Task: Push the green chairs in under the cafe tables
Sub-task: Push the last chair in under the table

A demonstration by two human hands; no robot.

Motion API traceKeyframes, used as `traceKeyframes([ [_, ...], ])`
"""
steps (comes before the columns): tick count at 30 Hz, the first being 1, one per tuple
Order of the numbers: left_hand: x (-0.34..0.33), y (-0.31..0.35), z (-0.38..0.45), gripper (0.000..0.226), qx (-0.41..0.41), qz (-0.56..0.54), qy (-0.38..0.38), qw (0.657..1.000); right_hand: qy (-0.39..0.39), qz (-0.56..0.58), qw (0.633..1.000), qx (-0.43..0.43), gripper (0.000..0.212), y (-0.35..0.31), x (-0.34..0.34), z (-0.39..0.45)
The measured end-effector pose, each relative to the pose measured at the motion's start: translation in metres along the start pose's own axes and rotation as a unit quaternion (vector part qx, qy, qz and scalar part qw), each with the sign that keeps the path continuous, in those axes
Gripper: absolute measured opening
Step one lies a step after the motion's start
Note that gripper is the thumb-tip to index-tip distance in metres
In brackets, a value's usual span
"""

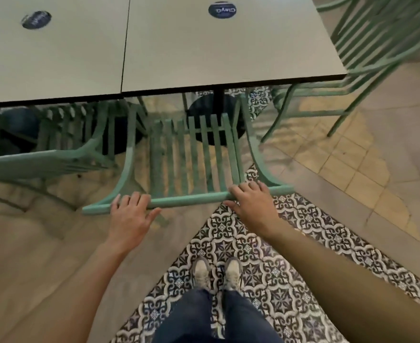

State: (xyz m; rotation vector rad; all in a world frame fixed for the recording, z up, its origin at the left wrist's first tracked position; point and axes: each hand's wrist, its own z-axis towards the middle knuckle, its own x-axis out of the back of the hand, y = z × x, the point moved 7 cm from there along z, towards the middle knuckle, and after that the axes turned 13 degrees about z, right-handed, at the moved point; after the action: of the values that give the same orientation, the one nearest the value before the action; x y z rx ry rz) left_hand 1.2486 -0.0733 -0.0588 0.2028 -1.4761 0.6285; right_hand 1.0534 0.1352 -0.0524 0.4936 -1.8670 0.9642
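My right hand (249, 200) lies over the top rail of the green chair (191, 157), fingers curled over the far side of the rail and thumb tucked along the near side, so I grip it close to its right end. My left hand (129, 214) sits toward the rail's left end with the fingers nearly straight and spread, fingertips resting on the rail and thumb splayed out to the right below it; it touches rather than clasps. The chair stands straight ahead of me, its slatted seat reaching forward so that the front part lies under the near edge of the right cafe table (228, 45), while the backrest rail is still out on my side of that edge. On this table's top, far from the chair, is a dark blue round sticker (222, 10) with white lettering, upside down to me and too blurred to read surely. Left of the chair a second green chair (55, 144) is tucked under the left cafe table (55, 53), which carries a similar blurred sticker (36, 19). Right of the chair, beyond the table corner, stands a stack of green chairs (377, 45). Behind the chair, my pale shoes (216, 272) stand on patterned floor tiles (290, 268).
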Motion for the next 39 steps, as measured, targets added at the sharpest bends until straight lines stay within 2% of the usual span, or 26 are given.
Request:
traceKeyframes([
  [7, 0.002, 0.020, 0.001, 0.057, 0.002, -0.046, -0.009, 0.999, -0.008, -0.005, 1.000, 0.015, 0.044, 0.021, 0.010, -0.004],
  [16, 0.008, 0.060, 0.024, 0.040, -0.009, -0.065, -0.026, 0.997, 0.001, -0.003, 1.000, 0.001, 0.045, 0.062, 0.031, -0.005],
  [25, 0.015, 0.097, 0.050, 0.040, -0.023, -0.073, -0.057, 0.995, 0.019, -0.008, 1.000, -0.008, 0.049, 0.103, 0.050, -0.003],
  [28, 0.011, 0.099, 0.052, 0.049, -0.023, -0.076, -0.087, 0.993, 0.032, 0.010, 0.999, -0.012, 0.053, 0.109, 0.053, -0.003],
  [30, 0.012, 0.095, 0.054, 0.053, 0.009, -0.094, -0.098, 0.991, 0.066, 0.030, 0.997, -0.033, 0.054, 0.116, 0.058, -0.007],
  [32, 0.015, 0.078, 0.054, 0.049, 0.111, -0.127, -0.113, 0.979, 0.129, 0.070, 0.985, -0.092, 0.051, 0.133, 0.067, -0.015],
  [34, 0.019, 0.050, 0.049, 0.044, 0.252, -0.146, -0.114, 0.950, 0.233, 0.143, 0.940, -0.203, 0.054, 0.157, 0.081, -0.029],
  [35, 0.019, 0.033, 0.043, 0.046, 0.327, -0.165, -0.114, 0.924, 0.288, 0.212, 0.892, -0.277, 0.062, 0.170, 0.086, -0.040],
  [36, 0.017, 0.018, 0.036, 0.049, 0.401, -0.195, -0.118, 0.887, 0.329, 0.307, 0.820, -0.353, 0.071, 0.181, 0.084, -0.050],
  [37, 0.009, 0.004, 0.028, 0.054, 0.471, -0.242, -0.128, 0.838, 0.349, 0.409, 0.732, -0.419, 0.078, 0.187, 0.078, -0.057],
  [38, -0.002, -0.005, 0.019, 0.058, 0.532, -0.304, -0.142, 0.777, 0.347, 0.504, 0.640, -0.464, 0.081, 0.190, 0.065, -0.060],
  [39, -0.015, -0.008, 0.011, 0.060, 0.579, -0.389, -0.156, 0.699, 0.329, 0.583, 0.562, -0.486, 0.080, 0.189, 0.052, -0.058],
])
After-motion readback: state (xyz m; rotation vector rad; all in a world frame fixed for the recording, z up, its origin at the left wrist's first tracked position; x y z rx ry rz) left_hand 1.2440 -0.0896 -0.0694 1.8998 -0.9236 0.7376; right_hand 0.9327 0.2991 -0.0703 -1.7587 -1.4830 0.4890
